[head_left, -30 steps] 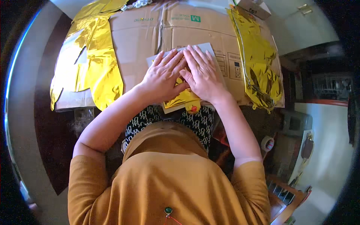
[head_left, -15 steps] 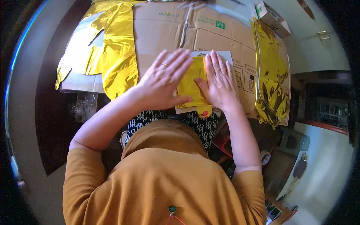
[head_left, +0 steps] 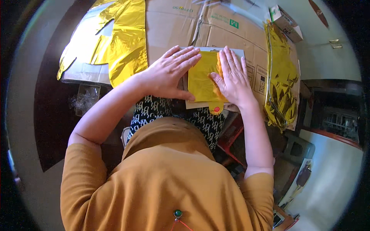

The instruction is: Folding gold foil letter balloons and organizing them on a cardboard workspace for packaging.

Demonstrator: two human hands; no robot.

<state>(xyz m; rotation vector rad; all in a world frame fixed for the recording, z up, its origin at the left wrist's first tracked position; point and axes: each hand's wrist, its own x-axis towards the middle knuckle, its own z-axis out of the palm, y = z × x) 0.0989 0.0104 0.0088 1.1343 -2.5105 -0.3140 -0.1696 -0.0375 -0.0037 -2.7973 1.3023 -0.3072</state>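
A folded square of gold foil (head_left: 202,75) lies on a pale card (head_left: 191,105) in front of me. A small foil tab (head_left: 216,108) with a red spot sticks out past the card's near edge. My right hand (head_left: 234,81) lies flat along the foil's right edge, fingers straight and pointing away, thumb on the foil. At the left edge is my left hand (head_left: 169,73), fingers stretched out and thumb spread toward the near corner. Its fingertips reach the foil's upper left. Neither hand grasps anything.
Brown cardboard (head_left: 169,30) covers the work surface. A large flat gold foil shape (head_left: 127,50) lies at the left, and more crumpled gold foil (head_left: 282,77) at the right. A small box (head_left: 286,23) stands at the far right. Clear plastic (head_left: 86,100) hangs below the left edge.
My left hand has moved from over the foil to its left edge, baring more of the gold surface. My right hand stays along the right edge. The view has shifted slightly.
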